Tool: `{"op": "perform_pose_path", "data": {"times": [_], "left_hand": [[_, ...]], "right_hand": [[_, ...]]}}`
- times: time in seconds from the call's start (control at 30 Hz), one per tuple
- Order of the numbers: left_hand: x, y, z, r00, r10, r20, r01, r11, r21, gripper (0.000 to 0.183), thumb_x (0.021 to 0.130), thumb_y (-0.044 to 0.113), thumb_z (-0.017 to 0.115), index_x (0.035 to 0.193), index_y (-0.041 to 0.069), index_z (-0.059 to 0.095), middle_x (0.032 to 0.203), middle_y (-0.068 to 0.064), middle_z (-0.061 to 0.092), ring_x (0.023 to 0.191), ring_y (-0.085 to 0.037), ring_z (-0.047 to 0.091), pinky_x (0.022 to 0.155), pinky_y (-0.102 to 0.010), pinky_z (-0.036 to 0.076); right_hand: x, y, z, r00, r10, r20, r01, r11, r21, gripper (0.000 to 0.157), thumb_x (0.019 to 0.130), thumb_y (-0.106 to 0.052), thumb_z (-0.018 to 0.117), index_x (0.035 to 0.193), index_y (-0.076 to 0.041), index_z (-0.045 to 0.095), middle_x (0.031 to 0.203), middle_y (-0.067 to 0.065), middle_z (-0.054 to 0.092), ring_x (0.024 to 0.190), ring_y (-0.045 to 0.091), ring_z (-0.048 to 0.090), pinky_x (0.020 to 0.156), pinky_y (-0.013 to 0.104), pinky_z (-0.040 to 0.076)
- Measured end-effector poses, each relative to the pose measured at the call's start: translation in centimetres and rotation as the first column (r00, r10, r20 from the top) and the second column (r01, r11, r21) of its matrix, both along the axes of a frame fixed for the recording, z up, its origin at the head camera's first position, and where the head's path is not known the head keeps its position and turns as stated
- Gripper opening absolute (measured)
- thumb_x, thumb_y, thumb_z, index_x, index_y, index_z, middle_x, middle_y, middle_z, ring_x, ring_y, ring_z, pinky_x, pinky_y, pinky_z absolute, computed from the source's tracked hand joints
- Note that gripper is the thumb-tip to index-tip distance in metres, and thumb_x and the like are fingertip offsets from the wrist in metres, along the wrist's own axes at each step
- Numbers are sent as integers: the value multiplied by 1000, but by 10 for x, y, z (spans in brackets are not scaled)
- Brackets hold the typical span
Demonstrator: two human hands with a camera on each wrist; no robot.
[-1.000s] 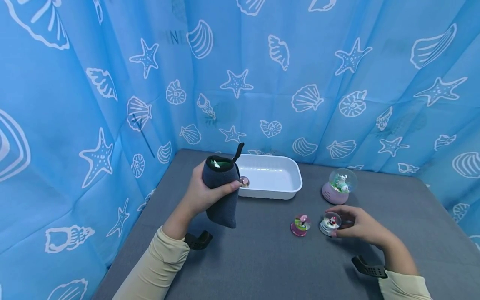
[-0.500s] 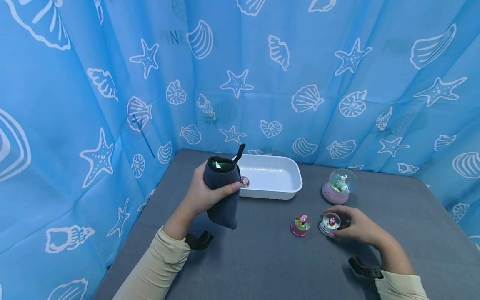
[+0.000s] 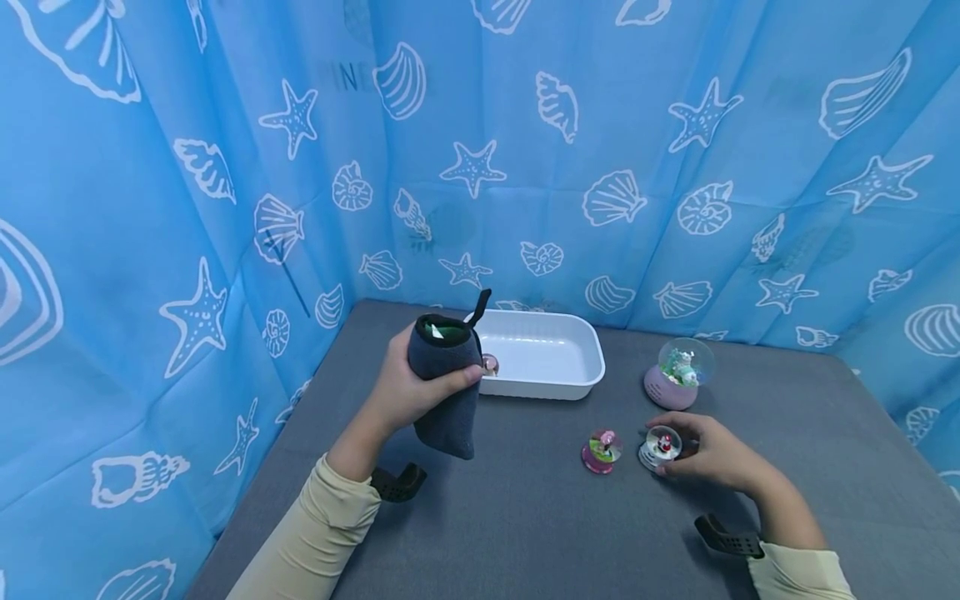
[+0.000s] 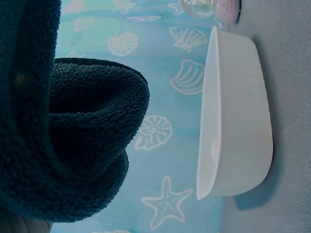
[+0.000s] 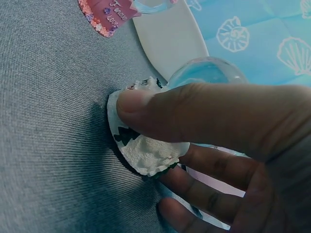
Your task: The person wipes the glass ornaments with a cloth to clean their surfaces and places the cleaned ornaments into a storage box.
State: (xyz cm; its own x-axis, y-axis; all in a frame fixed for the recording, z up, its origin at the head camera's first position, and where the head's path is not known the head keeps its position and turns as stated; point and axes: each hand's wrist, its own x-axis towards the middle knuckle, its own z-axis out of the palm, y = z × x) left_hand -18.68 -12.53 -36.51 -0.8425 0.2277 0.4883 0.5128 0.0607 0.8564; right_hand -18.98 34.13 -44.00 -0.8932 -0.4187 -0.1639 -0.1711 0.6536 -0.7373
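My left hand (image 3: 401,387) grips a dark grey plush cloth (image 3: 444,412), rolled into a tube with a black loop at its top. Something green and white shows inside the tube's open upper end. In the left wrist view the cloth's folds fill the left side and hide the fingers. On the table at the right, my right hand (image 3: 723,454) holds a small snow globe (image 3: 660,447) with a red figure inside. The right wrist view shows the thumb pressed on its white base (image 5: 148,155), with fingers on the far side.
A pink-based snow globe (image 3: 602,452) stands just left of the right hand. Behind that hand is a larger globe on a lilac base (image 3: 667,387). A white tray (image 3: 536,387) at the back holds a small pinkish ball-shaped thing (image 3: 489,364). A shell-patterned blue curtain (image 3: 480,167) surrounds the table.
My right hand and wrist have shifted slightly left around the small snow globe, which stays at its spot. The left hand and cloth have barely moved.
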Motion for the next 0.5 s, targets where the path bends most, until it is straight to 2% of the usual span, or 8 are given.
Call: {"op": "perform_pose_path", "data": {"times": [0.27,0.5], "left_hand": [[0,0,-1,1000,5,-2,-5,1000,-1,64,85,46,87,131,8,63,116,-15,69,102,-31,66,89,-50,56],[1,0,1,1000,3,-17,-3,1000,-2,64,85,45,87,131,8,64,116,-14,69,102,-29,65,89,-49,55]], "right_hand": [[0,0,-3,999,-10,40,10,1000,11,63,82,-14,91,135,2,62,125,19,68,106,23,64,78,28,58],[-1,2,-5,1000,1,13,-1,1000,19,52,83,-17,90,126,-2,65,117,13,69,97,12,63,76,28,57]]}}
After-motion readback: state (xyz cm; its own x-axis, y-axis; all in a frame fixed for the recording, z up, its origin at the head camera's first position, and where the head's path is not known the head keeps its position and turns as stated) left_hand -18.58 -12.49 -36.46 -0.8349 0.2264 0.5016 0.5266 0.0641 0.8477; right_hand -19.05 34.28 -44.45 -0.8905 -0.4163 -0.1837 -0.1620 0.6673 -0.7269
